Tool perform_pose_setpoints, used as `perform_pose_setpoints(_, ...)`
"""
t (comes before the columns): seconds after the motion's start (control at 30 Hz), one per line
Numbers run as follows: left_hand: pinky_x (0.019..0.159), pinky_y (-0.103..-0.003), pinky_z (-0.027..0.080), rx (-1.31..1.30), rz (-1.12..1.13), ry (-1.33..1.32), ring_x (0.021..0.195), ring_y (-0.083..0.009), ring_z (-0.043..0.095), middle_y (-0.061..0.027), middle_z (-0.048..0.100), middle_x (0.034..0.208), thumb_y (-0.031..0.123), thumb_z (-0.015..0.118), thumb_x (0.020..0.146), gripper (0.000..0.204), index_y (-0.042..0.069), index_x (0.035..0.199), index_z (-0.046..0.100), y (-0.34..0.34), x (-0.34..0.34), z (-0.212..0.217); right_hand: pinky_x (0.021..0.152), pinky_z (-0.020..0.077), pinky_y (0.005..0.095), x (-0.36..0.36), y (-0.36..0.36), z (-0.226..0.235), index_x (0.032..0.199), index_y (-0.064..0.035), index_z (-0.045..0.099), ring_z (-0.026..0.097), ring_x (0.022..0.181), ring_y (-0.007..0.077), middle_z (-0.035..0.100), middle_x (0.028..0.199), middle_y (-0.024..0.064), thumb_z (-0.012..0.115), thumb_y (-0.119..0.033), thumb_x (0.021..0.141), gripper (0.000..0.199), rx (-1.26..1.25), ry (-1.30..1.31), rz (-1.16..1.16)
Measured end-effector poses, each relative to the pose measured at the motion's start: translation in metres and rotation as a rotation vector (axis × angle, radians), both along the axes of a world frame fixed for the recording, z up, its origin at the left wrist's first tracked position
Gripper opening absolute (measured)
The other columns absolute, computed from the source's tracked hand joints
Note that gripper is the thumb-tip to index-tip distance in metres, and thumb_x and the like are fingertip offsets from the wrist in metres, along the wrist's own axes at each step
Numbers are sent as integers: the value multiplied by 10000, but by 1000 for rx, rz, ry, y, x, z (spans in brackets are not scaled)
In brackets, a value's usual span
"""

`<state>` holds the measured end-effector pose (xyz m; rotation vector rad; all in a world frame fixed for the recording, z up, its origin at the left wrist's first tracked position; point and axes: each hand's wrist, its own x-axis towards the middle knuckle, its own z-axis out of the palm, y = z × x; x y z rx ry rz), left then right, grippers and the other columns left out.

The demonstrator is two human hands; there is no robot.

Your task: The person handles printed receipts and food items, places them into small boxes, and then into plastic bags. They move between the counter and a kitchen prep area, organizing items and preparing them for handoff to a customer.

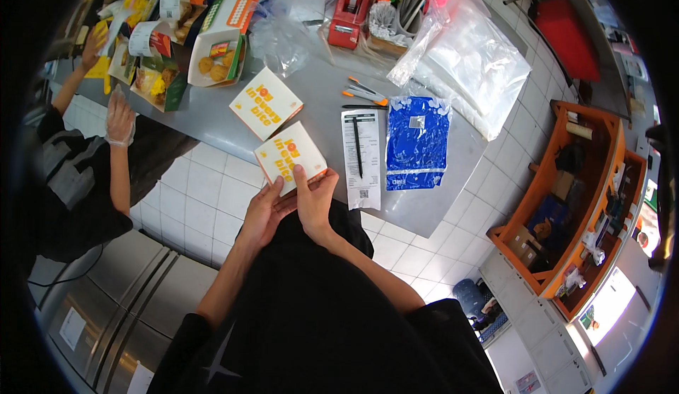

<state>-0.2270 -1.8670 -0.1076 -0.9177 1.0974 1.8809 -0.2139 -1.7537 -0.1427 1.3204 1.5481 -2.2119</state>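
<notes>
My left hand and my right hand grip a small white carton box with yellow and red print at the table's near edge. The right thumb lies on its top, and fingers curl round its near side. Just beyond it, a matching closed box with an orange side rests on the grey table. To the right of my hands lies a long printed receipt with a black pen across it. A blue plastic packet is beside the receipt.
An open food carton and several other filled boxes stand at the far left. There a co-worker's gloved hand is raised. A red tape dispenser, clear plastic bags and orange-grey pens occupy the far side.
</notes>
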Motion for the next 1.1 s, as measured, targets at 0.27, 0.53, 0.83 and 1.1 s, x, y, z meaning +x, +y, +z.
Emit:
perform_pose_setpoints(0.27, 950, -360, 512, -151, 8, 198, 1087, -196, 657, -101, 679, 1182, 385, 594, 1032, 440, 12, 1265, 594, -1, 12, -21, 863, 513, 290, 6, 1, -8, 1230, 56, 348, 572, 1021, 156, 535, 1155, 164, 706, -304, 975, 567, 49, 65, 41)
perform_pose_setpoints(0.53, 969, -406, 501, 71, 65, 148, 1193, -213, 598, -70, 652, 1273, 411, 614, 1012, 441, 82, 1306, 592, -11, 20, -39, 882, 519, 302, 0, 4, -11, 1225, 47, 347, 573, 1066, 167, 535, 1181, 169, 716, -221, 966, 524, 97, 105, 10)
perform_pose_setpoints(0.83, 965, -355, 483, 10, -42, 206, 1107, -116, 614, -39, 673, 1224, 330, 614, 1025, 337, 75, 1245, 637, -13, 18, -41, 893, 482, 321, 1, 0, -19, 1205, 66, 346, 555, 1044, 185, 519, 1127, 174, 685, -181, 977, 477, 87, 213, -14)
perform_pose_setpoints(1.1, 1065, -427, 443, 107, 47, 182, 1205, -189, 592, -77, 659, 1264, 333, 639, 1007, 360, 47, 1226, 626, -18, 17, -39, 846, 500, 325, 9, -6, -27, 1171, 65, 345, 568, 1001, 200, 517, 1104, 189, 672, -181, 983, 450, 111, 197, -4)
